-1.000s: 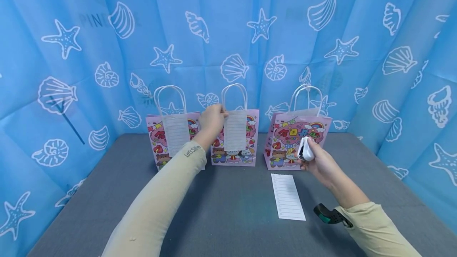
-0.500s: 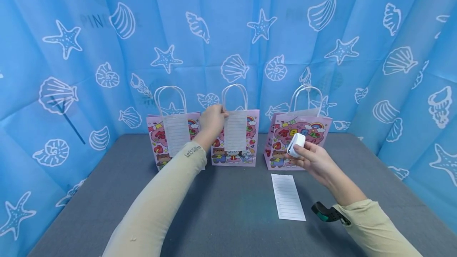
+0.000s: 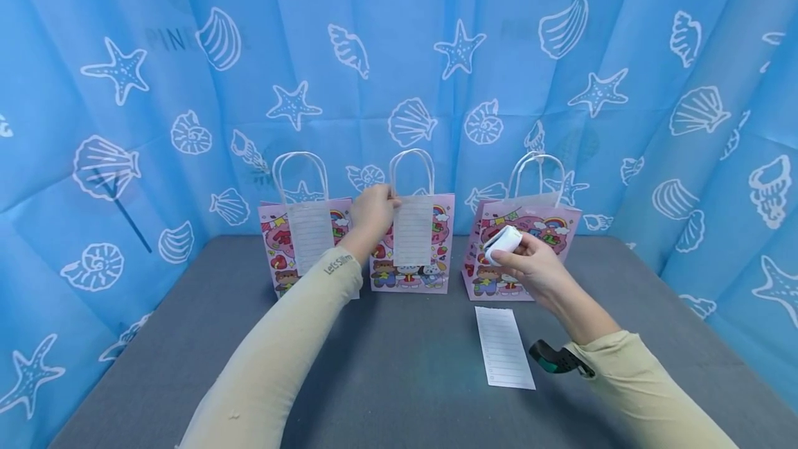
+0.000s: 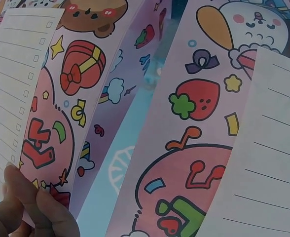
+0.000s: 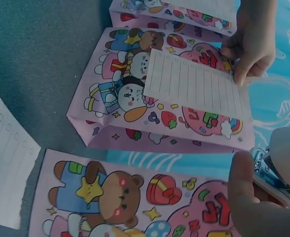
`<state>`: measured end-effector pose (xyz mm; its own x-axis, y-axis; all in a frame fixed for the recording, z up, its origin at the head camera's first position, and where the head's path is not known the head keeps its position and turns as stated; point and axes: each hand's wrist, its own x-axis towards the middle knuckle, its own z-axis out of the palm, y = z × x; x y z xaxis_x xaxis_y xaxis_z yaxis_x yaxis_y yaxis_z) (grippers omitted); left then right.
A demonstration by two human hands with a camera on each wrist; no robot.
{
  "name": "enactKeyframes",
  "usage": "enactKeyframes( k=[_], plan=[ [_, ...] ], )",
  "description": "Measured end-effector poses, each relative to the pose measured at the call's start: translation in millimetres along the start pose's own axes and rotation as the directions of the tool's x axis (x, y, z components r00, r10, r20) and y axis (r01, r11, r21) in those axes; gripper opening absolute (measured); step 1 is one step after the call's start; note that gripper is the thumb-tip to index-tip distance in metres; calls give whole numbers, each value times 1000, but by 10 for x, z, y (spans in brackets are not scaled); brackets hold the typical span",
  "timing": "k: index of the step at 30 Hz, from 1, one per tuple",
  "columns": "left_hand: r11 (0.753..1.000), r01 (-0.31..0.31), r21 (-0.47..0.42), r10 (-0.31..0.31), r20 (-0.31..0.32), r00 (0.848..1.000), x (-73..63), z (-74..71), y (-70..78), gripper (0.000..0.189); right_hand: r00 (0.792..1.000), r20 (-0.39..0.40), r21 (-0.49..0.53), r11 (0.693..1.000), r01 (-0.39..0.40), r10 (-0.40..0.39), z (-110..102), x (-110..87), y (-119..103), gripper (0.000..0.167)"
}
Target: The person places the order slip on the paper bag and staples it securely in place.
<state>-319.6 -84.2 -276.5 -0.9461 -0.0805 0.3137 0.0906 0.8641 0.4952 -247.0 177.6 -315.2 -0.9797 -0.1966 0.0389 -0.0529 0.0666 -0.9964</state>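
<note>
My left hand (image 3: 372, 219) pinches the top left corner of a lined paper sheet (image 3: 411, 241) against the upper edge of the middle pink gift bag (image 3: 436, 276). In the left wrist view, fingertips (image 4: 19, 192) press the sheet beside its row of checkboxes. My right hand (image 3: 539, 265) holds a small white stapler (image 3: 503, 244) between thumb and fingers, in front of the right gift bag (image 3: 486, 272). Its metal jaw shows in the right wrist view, where the stapler (image 5: 288, 158) is apart from the middle bag's sheet (image 5: 194, 84).
The left gift bag (image 3: 274, 241) carries another lined sheet (image 3: 309, 234) on its front, partly behind my left forearm. A loose lined sheet (image 3: 505, 348) lies on the grey table (image 3: 405, 373) before the right bag. A blue shell-print curtain (image 3: 399, 54) hangs behind.
My right hand has moved left with the stapler, which has turned toward the middle bag. My left hand keeps its pinch on the sheet at the middle bag.
</note>
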Motion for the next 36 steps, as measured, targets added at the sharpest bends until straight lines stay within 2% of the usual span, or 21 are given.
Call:
enactKeyframes(
  k=[6,20,29,36],
  plan=[
    [1000,-3,0,3,3,1000,0,1,-2,20,999,-15,-103,994,40,-42,95,64,-74,62],
    [1000,-10,15,10,0,1000,0,3,1,22,994,-27,-224,970,95,-104,214,208,-191,61],
    [1000,-7,17,7,6,1000,-1,-5,-16,21,992,-5,-241,963,118,-123,265,282,-239,65],
    [1000,-19,19,19,-4,1000,-5,-6,-1,21,988,3,-250,957,148,-153,341,342,-265,59]
  ],
)
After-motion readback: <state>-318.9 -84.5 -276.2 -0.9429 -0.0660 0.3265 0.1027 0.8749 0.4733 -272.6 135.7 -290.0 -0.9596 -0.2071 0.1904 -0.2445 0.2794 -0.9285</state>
